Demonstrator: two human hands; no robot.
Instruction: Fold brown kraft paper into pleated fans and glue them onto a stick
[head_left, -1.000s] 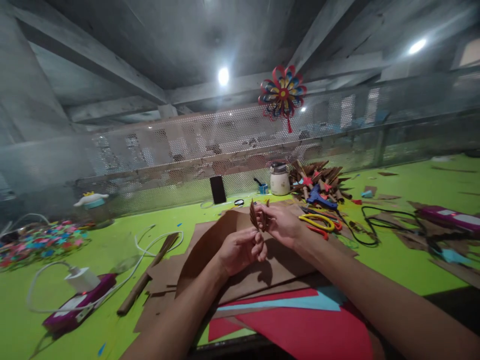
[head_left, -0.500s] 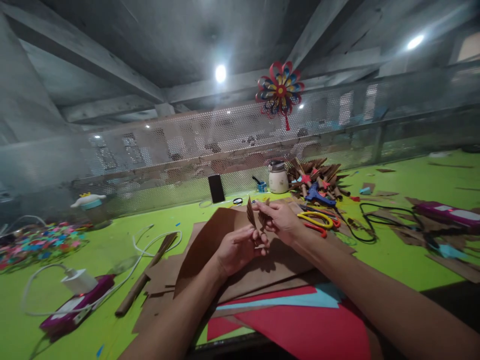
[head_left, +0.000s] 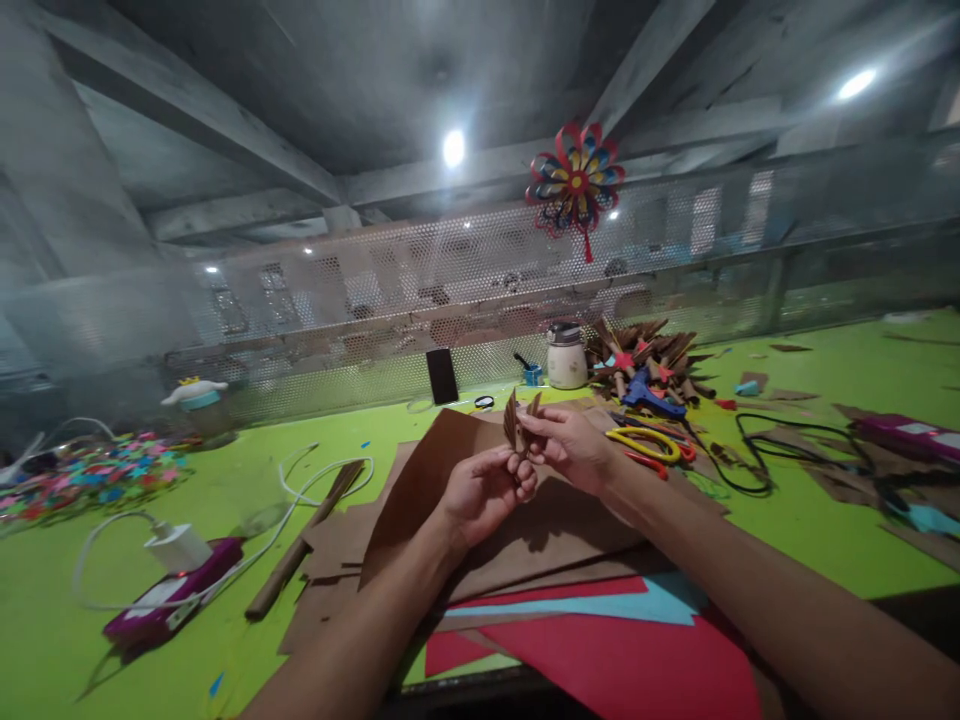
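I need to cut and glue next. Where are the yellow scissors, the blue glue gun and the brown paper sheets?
yellow scissors (head_left: 643,441), head view, handle loop
blue glue gun (head_left: 651,394), head view, body
brown paper sheets (head_left: 420,480), head view, raised top sheet

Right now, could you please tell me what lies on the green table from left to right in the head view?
Colourful paper scraps pile → white charger plug → brown rolled stick → yellow-handled scissors → black cable → purple flat device.

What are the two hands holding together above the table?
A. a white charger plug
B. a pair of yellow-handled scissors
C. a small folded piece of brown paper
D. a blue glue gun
C: the left hand and the right hand both pinch a small folded piece of brown paper, while the yellow-handled scissors, the blue glue gun and the white charger plug all lie untouched on the green table.
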